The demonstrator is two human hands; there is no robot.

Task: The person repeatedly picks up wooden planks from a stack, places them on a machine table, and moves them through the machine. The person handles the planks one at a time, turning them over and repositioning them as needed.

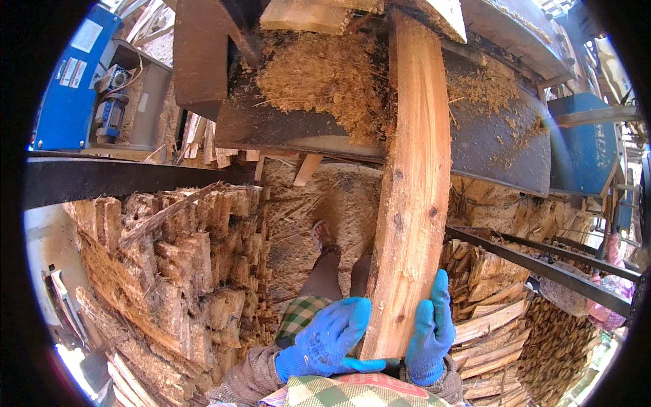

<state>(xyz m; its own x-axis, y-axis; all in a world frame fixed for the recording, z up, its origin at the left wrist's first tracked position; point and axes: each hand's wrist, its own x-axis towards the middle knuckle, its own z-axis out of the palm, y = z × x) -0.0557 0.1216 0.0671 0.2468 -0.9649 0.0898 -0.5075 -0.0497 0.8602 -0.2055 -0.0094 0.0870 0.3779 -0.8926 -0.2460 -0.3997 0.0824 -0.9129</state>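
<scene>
A long wooden plank (410,224) runs from a dark metal machine bed (298,125) down to my waist, with knots in its face and a rough left edge. At its near end, my left hand (329,337), in a blue glove, is against the left edge with fingers and thumb apart. My right hand (432,336), gloved alike, lies along the right edge with its fingers stretched out and pointing forward. Neither hand is wrapped round the plank. Its far end goes under a pale wooden piece (434,17) at the top and is hidden there.
Sawdust (325,78) is heaped on the machine bed. Rough timber (169,271) is stacked at my left, and more split wood (491,325) at my right. Dark metal bars (135,178) cross both sides. A blue cabinet (71,74) stands far left; another person (610,298) is far right.
</scene>
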